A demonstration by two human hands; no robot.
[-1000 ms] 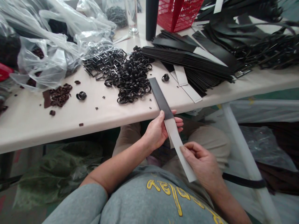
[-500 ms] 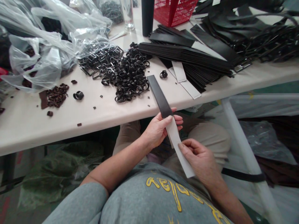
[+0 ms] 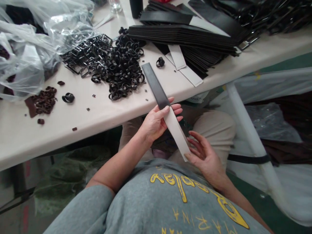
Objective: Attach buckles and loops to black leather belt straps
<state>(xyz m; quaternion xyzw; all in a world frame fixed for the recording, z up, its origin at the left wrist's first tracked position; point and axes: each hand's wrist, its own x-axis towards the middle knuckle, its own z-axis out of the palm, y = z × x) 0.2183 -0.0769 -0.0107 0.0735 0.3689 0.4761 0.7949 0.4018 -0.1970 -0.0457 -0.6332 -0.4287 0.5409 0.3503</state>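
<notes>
My left hand (image 3: 156,122) grips a flat black strap (image 3: 156,86) with a stitched edge, thumb on top and fingers beneath. The strap's far end reaches over the table edge. From under my left thumb a long white strip (image 3: 175,133) runs down toward my lap; part of a second layer shows behind it. My right hand (image 3: 206,154) is at the white strip's lower end, its thumb touching the corner and its fingers spread apart beside the edge. Beyond the strap lies a heap of small black loops (image 3: 126,66), and one loop cluster (image 3: 160,62) sits apart.
Stacked black straps (image 3: 180,36) with white strips (image 3: 192,76) lie at the back right. Metal buckles (image 3: 85,53) and clear plastic bags (image 3: 21,65) are on the left, near brown loops (image 3: 45,100). A pale rail (image 3: 246,120) stands right of my knee.
My right hand has loosened from its pinch on the white strip, and its fingers have spread at the lower end. My left hand keeps its hold. The view has shifted.
</notes>
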